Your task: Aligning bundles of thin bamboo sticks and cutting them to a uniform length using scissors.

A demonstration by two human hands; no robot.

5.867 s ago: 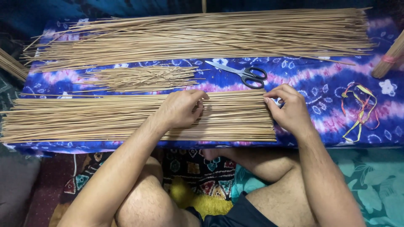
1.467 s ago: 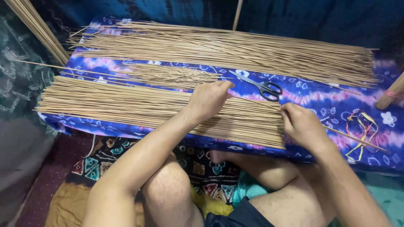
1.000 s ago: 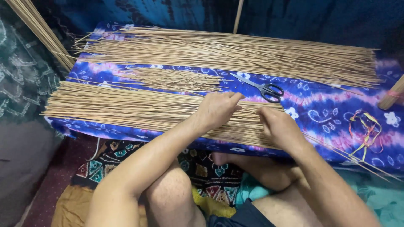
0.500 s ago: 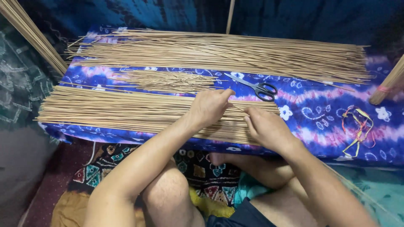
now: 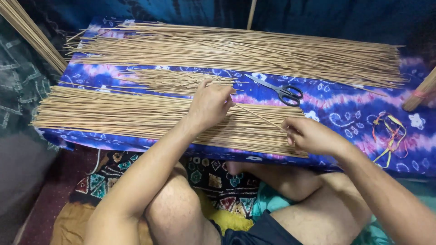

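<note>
Both hands, left hand (image 5: 210, 105) and right hand (image 5: 309, 135), pinch one thin stick (image 5: 259, 115) at mid-frame; light, brittle, best gripped near its ends.

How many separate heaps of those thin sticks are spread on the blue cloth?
3: a long tan stick heap along the far edge, a small short-stick heap in the middle, and a wide near heap under both hands. More bundles lean at the left and right edges, partly cut off.

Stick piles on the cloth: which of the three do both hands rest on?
The near pile, closest to the person's knees. The left hand and right hand lie on it; the small middle pile and far pile go untouched.
</note>
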